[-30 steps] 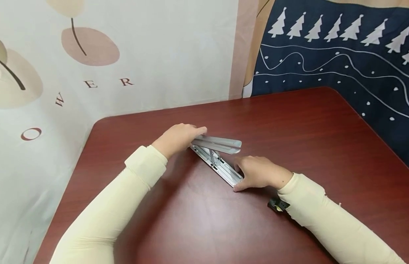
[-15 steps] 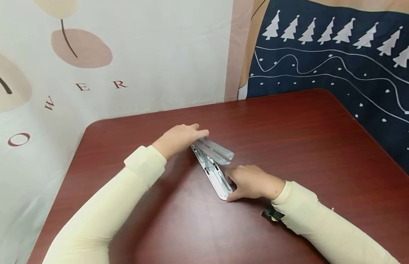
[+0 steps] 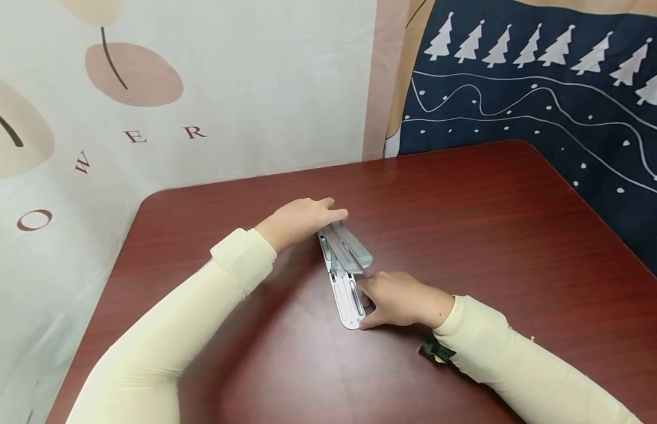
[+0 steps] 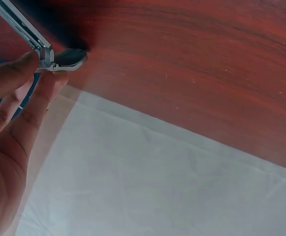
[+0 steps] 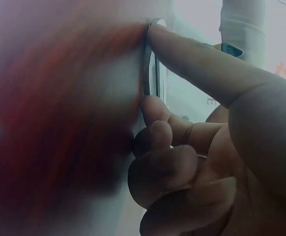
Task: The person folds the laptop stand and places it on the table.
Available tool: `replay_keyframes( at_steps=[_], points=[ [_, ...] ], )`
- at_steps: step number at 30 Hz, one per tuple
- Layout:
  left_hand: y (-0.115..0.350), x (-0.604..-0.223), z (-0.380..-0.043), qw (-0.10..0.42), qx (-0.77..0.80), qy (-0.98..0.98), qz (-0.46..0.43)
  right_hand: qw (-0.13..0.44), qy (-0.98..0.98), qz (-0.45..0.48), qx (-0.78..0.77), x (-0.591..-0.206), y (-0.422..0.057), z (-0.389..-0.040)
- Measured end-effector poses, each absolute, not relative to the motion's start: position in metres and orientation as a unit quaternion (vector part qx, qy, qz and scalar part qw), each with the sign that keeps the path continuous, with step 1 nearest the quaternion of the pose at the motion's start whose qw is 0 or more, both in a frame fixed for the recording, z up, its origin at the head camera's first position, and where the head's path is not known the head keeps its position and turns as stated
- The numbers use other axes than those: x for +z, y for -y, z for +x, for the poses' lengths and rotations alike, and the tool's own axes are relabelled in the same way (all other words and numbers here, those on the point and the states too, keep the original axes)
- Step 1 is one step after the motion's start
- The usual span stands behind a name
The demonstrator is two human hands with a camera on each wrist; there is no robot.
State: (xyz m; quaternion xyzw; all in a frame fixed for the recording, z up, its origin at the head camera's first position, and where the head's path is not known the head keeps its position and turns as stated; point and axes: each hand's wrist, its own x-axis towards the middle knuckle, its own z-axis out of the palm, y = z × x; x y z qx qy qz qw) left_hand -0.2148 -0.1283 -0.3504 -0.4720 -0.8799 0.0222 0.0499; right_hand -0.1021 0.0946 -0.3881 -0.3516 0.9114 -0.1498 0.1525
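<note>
A silver folding metal stand with two long hinged plates lies slantwise on the table in the head view. Its slotted base plate (image 3: 345, 300) is down on the wood, and the upper plate (image 3: 349, 247) tilts above it. My left hand (image 3: 303, 221) pinches the stand's far hinged end; in the left wrist view, thumb and fingers meet at the metal hinge (image 4: 45, 55). At the near end, my right hand (image 3: 401, 299) grips the base plate's edge between thumb and index finger. The other right fingers (image 5: 167, 169) curl in below the plate's edge in the right wrist view.
The reddish-brown table (image 3: 466, 224) extends around both hands. A white printed cloth (image 3: 264, 88) and a dark blue tree-patterned cloth (image 3: 519, 94) hang behind its edges. A black strapped device (image 3: 436, 351) sits at the right sleeve's cuff.
The stand has turned on the table, its near end swinging left and toward me. My right hand has travelled along with it, while my left hand stays at the far end.
</note>
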Motion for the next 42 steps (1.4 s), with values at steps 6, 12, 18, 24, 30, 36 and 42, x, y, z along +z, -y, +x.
replay_keyframes(
  at_steps=[6,12,18,24,30,36,42],
  points=[
    [0.133,-0.356,-0.215,0.05,0.029,0.877,-0.476,0.179,-0.898,-0.362,-0.172,-0.389,-0.089,-0.102],
    [0.145,-0.356,-0.211,0.019,-0.048,0.901,-0.431,0.197,-0.882,-0.372,-0.212,-0.382,-0.095,-0.111],
    [0.164,-0.344,-0.191,0.008,-0.161,0.925,-0.345,0.167,-0.873,-0.344,-0.304,-0.367,-0.107,-0.133],
    [0.168,-0.347,-0.163,0.044,-0.25,0.931,-0.262,0.135,-0.871,-0.27,-0.387,-0.361,-0.106,-0.154],
    [0.163,-0.353,-0.137,-0.031,-0.353,0.917,-0.185,0.177,-0.835,-0.195,-0.484,-0.367,-0.094,-0.172],
    [0.153,-0.357,-0.134,-0.073,-0.353,0.917,-0.17,0.229,-0.803,-0.188,-0.517,-0.373,-0.09,-0.177],
    [0.147,-0.361,-0.136,-0.076,-0.349,0.918,-0.171,0.22,-0.791,-0.192,-0.537,-0.377,-0.084,-0.177]
  ],
)
